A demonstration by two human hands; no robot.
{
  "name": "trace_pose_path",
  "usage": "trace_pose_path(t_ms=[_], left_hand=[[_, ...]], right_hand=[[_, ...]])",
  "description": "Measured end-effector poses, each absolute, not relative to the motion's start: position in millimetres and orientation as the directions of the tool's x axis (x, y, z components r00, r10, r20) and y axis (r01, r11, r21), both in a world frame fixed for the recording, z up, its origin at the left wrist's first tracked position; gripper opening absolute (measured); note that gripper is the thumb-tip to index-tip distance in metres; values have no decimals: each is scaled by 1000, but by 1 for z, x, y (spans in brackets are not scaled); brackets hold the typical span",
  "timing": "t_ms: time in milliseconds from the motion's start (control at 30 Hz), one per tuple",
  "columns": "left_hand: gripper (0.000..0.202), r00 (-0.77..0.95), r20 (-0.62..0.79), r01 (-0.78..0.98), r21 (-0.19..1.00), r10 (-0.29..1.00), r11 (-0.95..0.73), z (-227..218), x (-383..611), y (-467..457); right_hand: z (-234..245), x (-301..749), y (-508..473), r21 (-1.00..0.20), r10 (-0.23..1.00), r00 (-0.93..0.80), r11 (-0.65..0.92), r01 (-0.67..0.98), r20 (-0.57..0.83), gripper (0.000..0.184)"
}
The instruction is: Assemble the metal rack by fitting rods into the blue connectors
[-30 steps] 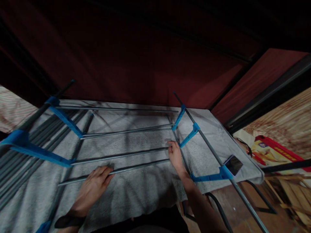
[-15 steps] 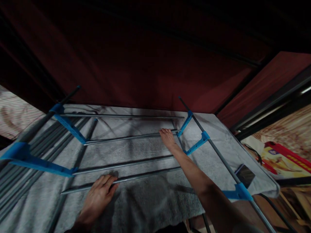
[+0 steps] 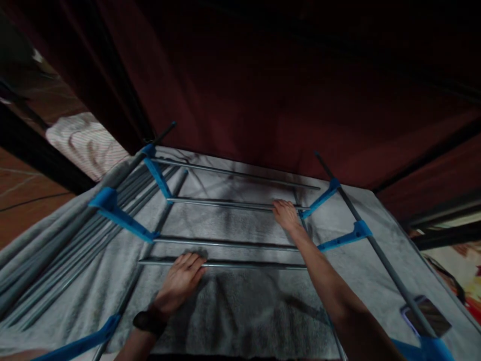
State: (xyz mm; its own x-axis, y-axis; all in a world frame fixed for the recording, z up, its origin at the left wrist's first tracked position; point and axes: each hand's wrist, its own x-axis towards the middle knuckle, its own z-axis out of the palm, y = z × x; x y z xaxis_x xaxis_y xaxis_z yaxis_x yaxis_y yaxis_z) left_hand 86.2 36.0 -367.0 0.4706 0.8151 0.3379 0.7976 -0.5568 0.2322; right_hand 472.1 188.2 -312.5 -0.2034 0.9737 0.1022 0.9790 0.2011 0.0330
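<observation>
A thin grey metal rod (image 3: 255, 265) lies nearest across a frame of grey tubes and blue plastic brackets (image 3: 321, 199), the left hand (image 3: 183, 277) curled around it, fingers together. The right hand (image 3: 286, 214), at the near rods' right ends a second ago, now bends over a far pair of grey rods (image 3: 225, 203), beside a bracket; whether it pinches one or both cannot be told. Attention has thus passed to the far pair while the near rod stays held. Beneath spreads a grey cloth-covered surface (image 3: 244, 316), bundled grey tubes (image 3: 93, 240) left, a dark-screened phone (image 3: 430, 313) near right. No brand or writing is legible.
</observation>
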Motion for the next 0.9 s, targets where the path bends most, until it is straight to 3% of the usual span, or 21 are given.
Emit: trace_pose_path(t_ms=[267, 667, 767, 900], left_hand=[[27, 482, 268, 790, 279, 834, -546, -327, 95, 48], [23, 470, 121, 799, 361, 874, -480, -364, 85, 37], [24, 450, 177, 787, 385, 875, -483, -356, 86, 41], [28, 301, 362, 837, 342, 882, -426, -337, 91, 66]], right_hand=[[-309, 475, 186, -3, 970, -199, 202, 979, 138, 29], [-318, 479, 180, 14, 947, -267, 269, 963, 179, 28], [-319, 479, 178, 24, 942, -269, 270, 963, 201, 28], [-316, 478, 177, 28, 942, -279, 278, 960, 185, 25]])
